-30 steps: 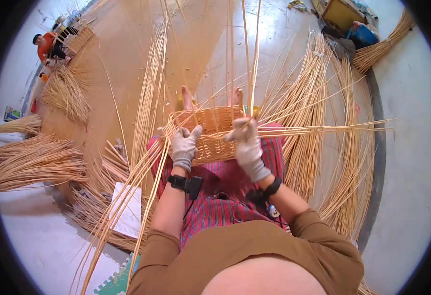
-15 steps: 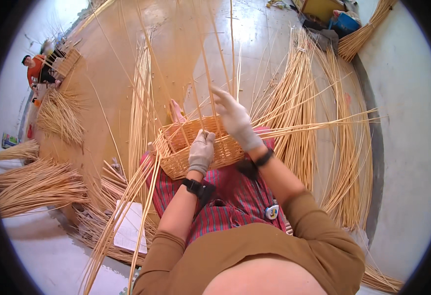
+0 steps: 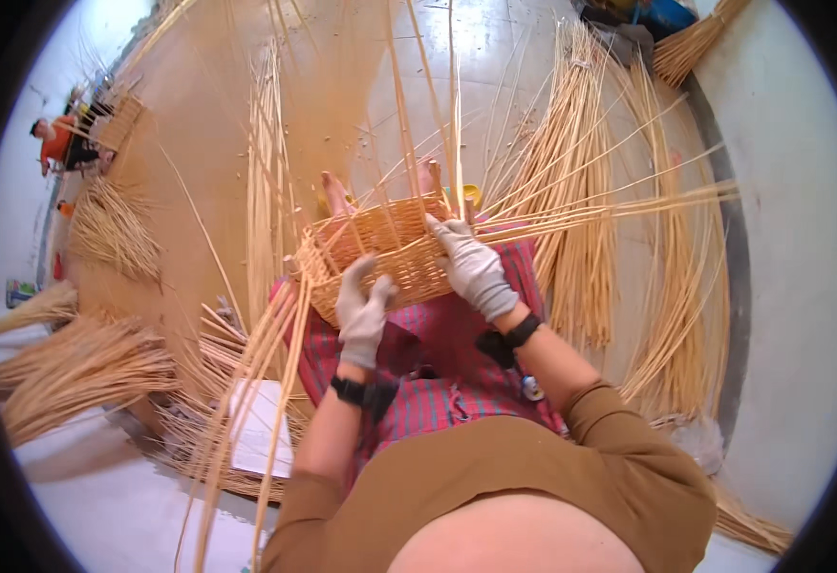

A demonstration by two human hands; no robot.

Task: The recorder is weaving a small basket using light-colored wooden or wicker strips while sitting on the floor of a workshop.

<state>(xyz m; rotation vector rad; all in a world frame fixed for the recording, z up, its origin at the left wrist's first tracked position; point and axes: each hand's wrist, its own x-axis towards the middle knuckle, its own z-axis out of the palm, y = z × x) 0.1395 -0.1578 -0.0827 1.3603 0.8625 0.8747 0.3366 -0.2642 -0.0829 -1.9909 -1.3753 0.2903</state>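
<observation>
One basket (image 3: 413,276); left hand (image 3: 364,310) half-open, partly masking it; right hand (image 3: 473,265) gripping right end. One paper (image 3: 260,430), near left; one person (image 3: 56,147), far left.

Has brought the right grip (image 3: 476,269) down from among the upright canes (image 3: 404,105) onto the right part of the basket's (image 3: 417,277) near side. Has shifted the left grip (image 3: 363,313) leftward along that side, loosening its pinch, thumb now apart from fingers.

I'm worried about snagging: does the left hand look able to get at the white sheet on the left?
Probably not cleanly: the left hand is by the basket, and long canes slant down between that hand and the white sheet.
</observation>
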